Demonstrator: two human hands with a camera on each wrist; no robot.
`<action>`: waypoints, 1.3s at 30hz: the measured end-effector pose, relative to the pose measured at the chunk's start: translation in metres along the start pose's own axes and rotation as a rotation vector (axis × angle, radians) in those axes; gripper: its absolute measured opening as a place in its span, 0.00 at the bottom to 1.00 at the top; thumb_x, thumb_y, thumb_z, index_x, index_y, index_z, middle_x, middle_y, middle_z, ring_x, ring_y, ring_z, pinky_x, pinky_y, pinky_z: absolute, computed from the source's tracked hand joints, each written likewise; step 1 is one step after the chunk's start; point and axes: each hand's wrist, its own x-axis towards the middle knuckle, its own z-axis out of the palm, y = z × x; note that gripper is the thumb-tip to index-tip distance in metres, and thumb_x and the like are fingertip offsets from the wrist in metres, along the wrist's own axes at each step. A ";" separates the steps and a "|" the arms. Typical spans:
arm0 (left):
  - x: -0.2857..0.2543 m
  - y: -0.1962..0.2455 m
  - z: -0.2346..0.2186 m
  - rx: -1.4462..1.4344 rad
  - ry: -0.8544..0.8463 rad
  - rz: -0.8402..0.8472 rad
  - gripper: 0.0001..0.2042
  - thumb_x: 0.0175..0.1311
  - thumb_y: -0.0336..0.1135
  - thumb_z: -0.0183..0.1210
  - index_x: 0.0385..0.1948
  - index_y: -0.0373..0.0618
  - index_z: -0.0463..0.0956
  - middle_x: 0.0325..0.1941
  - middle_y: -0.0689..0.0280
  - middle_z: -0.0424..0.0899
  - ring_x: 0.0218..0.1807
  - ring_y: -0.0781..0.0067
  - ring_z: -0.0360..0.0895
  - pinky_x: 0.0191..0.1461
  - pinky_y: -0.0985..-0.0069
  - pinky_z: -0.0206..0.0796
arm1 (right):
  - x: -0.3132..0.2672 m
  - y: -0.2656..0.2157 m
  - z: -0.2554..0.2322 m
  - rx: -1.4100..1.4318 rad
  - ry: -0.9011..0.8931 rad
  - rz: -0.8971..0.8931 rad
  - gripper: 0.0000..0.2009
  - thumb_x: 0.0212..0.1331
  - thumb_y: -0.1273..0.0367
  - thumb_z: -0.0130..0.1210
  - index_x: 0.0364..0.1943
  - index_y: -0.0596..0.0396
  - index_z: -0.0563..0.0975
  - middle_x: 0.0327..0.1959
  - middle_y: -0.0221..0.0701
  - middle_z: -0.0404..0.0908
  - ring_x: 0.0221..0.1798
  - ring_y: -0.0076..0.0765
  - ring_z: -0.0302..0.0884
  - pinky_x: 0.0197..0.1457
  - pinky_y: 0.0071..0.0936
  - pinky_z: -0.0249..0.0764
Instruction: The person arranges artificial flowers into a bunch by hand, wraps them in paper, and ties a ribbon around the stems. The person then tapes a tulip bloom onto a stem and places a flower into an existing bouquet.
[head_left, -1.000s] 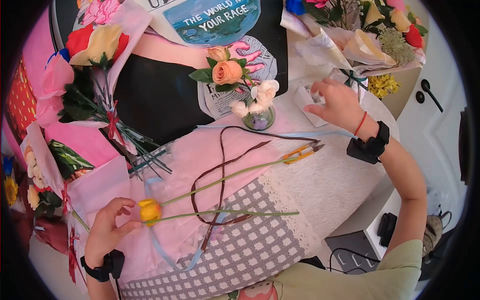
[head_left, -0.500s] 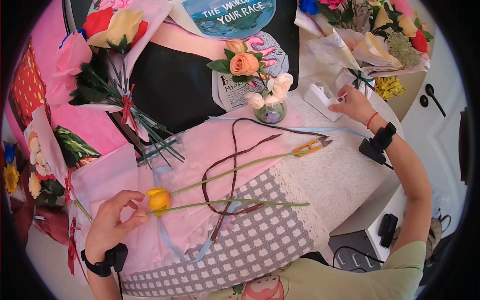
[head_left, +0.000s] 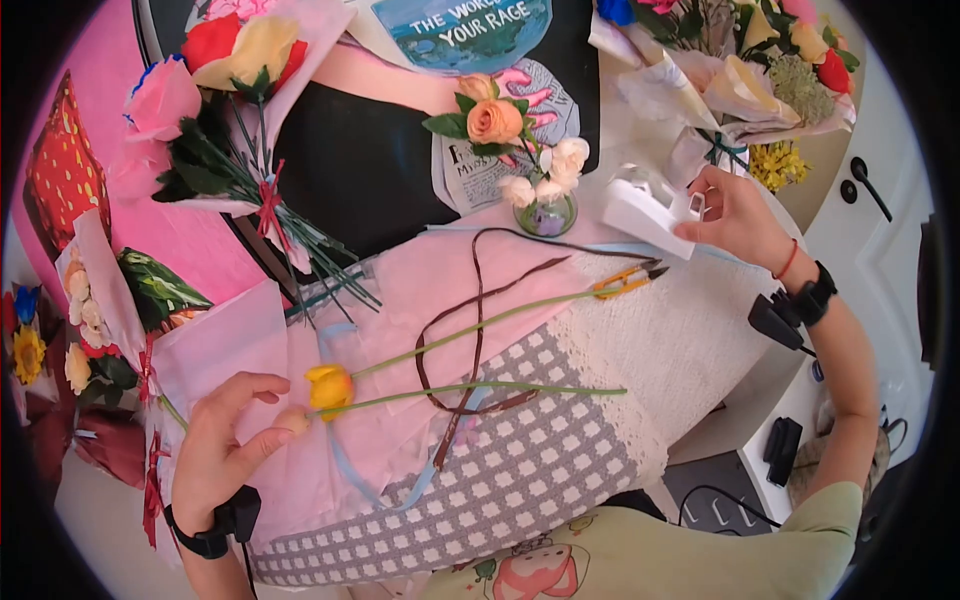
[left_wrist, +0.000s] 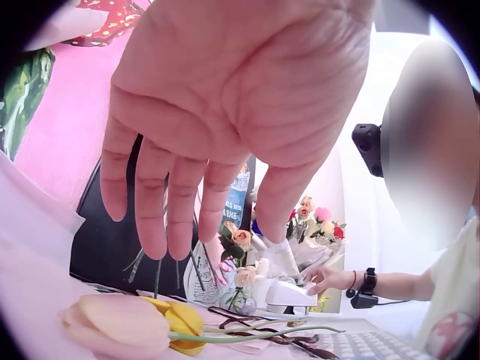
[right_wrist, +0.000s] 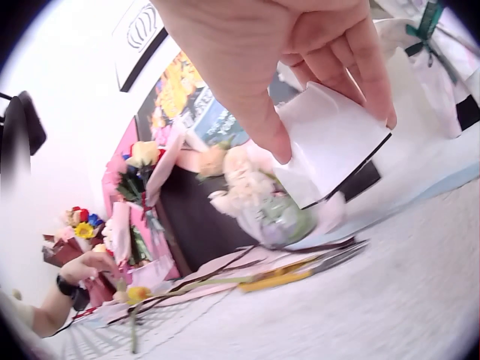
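In the head view, my right hand (head_left: 740, 220) grips one end of a white tape dispenser (head_left: 648, 228), lifted at a slant beside the small glass vase. Thumb and fingers are on its opposite sides in the right wrist view, where its white body (right_wrist: 334, 146) has a dark lower edge. My left hand (head_left: 222, 440) hovers with loosely bent fingers beside a yellow tulip (head_left: 328, 388). Below that palm, in the left wrist view, lies a pale pink tulip (left_wrist: 116, 326), its head overlapping the yellow one. Two long green stems (head_left: 480, 388) stretch rightward from them.
Orange-handled cutters (head_left: 625, 282) and a brown cord (head_left: 478, 310) lie on the pink wrapping paper and cloth. A glass vase of roses (head_left: 548, 215) stands behind. Wrapped bouquets flank both sides, one with a red ribbon (head_left: 268, 208). A blue ribbon (head_left: 350, 475) trails near the front.
My right hand has reached the tape dispenser, taken hold of it and raised it slightly toward me. My left hand stays beside the tulips. The head view has shifted a little.
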 end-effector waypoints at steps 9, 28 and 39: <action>0.040 0.052 0.020 0.100 -0.154 0.220 0.17 0.46 0.33 0.61 0.39 0.37 0.71 0.38 0.57 0.76 0.40 0.59 0.73 0.46 0.73 0.63 | -0.009 -0.070 0.072 0.168 -0.248 -0.295 0.19 0.37 0.65 0.65 0.31 0.60 0.70 0.22 0.34 0.75 0.26 0.27 0.74 0.29 0.22 0.71; 0.101 0.061 0.078 0.358 -0.066 0.434 0.26 0.46 0.30 0.60 0.50 0.37 0.62 0.56 0.54 0.64 0.54 0.54 0.65 0.52 0.66 0.62 | 0.027 -0.102 0.107 0.194 -0.361 -0.436 0.18 0.45 0.57 0.59 0.35 0.57 0.75 0.24 0.39 0.77 0.29 0.41 0.76 0.33 0.29 0.70; 0.137 0.053 0.085 0.431 -0.061 0.350 0.18 0.42 0.26 0.60 0.39 0.36 0.70 0.43 0.58 0.75 0.42 0.55 0.73 0.42 0.65 0.67 | 0.049 -0.104 0.114 0.596 -0.590 -0.180 0.06 0.56 0.72 0.50 0.29 0.58 0.77 0.23 0.21 0.74 0.26 0.13 0.66 0.29 0.14 0.64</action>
